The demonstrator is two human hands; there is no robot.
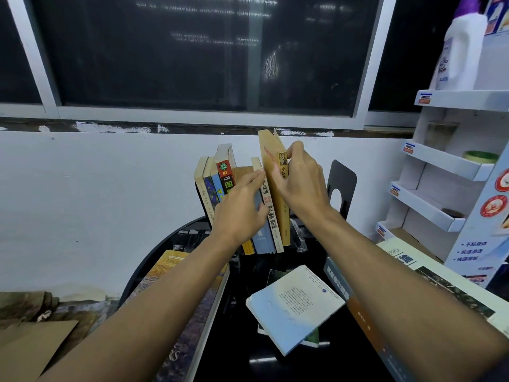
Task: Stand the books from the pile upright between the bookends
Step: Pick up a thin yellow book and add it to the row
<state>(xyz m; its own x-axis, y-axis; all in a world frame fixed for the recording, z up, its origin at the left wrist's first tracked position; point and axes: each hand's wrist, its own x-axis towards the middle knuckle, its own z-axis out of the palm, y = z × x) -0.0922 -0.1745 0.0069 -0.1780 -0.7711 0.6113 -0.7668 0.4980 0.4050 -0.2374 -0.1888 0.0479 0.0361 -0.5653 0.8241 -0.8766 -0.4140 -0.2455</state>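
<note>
The left hand [239,210] lies nearly flat, fingers straight, pressing the spines of the row of upright books [217,175] at the far side of the black table [248,354]. The right hand [300,183] pinches the tall tan book [271,161] by its spine at the row's right end, just left of the black bookend [343,183]. Nearer, the pale blue book [294,304] lies flat atop the pile; readable are "02" on the red spine [225,175], "李嘉誠" on the white spine [268,205], and "小故" on the tan one.
</note>
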